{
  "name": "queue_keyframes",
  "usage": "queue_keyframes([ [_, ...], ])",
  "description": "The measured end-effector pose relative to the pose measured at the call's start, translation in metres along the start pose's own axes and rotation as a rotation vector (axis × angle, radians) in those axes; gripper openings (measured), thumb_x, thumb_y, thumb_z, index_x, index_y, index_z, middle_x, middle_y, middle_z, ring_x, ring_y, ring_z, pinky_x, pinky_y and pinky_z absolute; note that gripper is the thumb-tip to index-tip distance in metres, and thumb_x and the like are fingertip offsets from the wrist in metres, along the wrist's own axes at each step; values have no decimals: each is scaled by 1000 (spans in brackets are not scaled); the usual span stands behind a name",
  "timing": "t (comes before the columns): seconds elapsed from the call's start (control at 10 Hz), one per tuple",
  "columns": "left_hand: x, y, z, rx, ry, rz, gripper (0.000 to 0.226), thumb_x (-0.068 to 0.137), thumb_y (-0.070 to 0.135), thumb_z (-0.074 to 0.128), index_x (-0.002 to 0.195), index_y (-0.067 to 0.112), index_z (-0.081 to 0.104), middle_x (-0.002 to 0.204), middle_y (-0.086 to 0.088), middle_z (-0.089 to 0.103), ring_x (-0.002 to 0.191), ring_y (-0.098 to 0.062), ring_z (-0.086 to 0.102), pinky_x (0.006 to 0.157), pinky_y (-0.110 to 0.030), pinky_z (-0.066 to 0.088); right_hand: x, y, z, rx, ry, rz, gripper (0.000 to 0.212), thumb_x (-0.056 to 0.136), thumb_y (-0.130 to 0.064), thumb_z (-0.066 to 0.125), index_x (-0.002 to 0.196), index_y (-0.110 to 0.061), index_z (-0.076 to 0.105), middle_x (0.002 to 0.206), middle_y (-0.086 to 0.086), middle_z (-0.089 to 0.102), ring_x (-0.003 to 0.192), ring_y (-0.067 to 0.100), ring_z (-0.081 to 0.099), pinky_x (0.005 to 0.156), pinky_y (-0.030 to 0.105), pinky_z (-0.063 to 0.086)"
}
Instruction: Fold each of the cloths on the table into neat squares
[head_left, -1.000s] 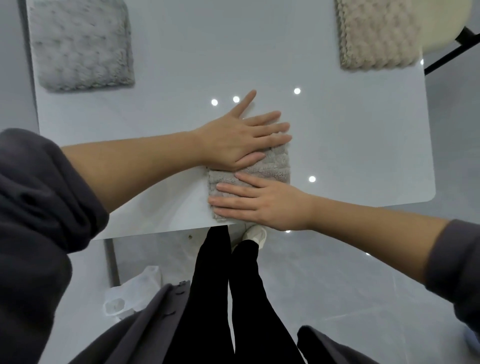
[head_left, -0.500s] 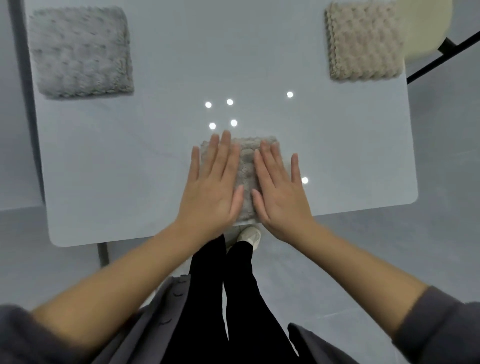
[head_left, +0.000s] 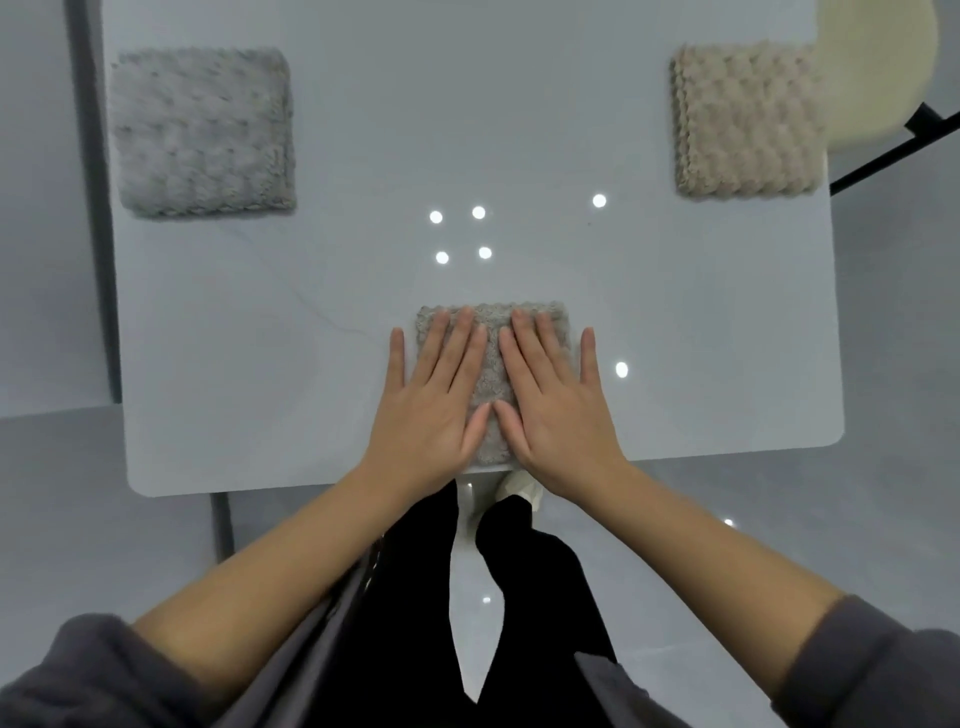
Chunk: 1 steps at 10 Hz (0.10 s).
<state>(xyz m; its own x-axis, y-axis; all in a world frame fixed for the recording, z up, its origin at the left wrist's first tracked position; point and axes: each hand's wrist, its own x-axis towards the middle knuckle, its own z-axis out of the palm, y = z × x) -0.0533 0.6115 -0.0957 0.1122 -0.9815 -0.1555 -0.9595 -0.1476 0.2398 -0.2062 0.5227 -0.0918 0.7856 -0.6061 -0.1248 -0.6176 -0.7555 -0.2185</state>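
A small grey-beige fluffy cloth (head_left: 492, 371), folded into a square, lies at the near edge of the white table (head_left: 675, 338). My left hand (head_left: 434, 400) rests flat on its left half and my right hand (head_left: 553, 400) flat on its right half, fingers spread and pointing away from me, thumbs nearly touching. Neither hand grips anything. A folded grey cloth (head_left: 202, 130) sits at the far left corner. A folded beige cloth (head_left: 748, 119) sits at the far right corner.
Bright light spots reflect on the tabletop between the cloths. A pale round chair seat (head_left: 878, 73) with a black frame stands beyond the far right corner. My legs in black trousers (head_left: 467, 597) are right under the table's near edge.
Both hands turned from lying crosswise over the cloth to lying side by side with fingers pointing forward. In the last half second they barely moved.
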Motion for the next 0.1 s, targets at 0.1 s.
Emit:
queue_keyframes([
  [0.1,-1,9,-16,-105,0,-40,67,99,44,27,155,9,12,163,-10,5,151,-25,-1,120,-53,-3,6,8,-16,80,-28,-61,63,99,-38,30,153,-7,21,162,11,13,150,26,7,119,56,3],
])
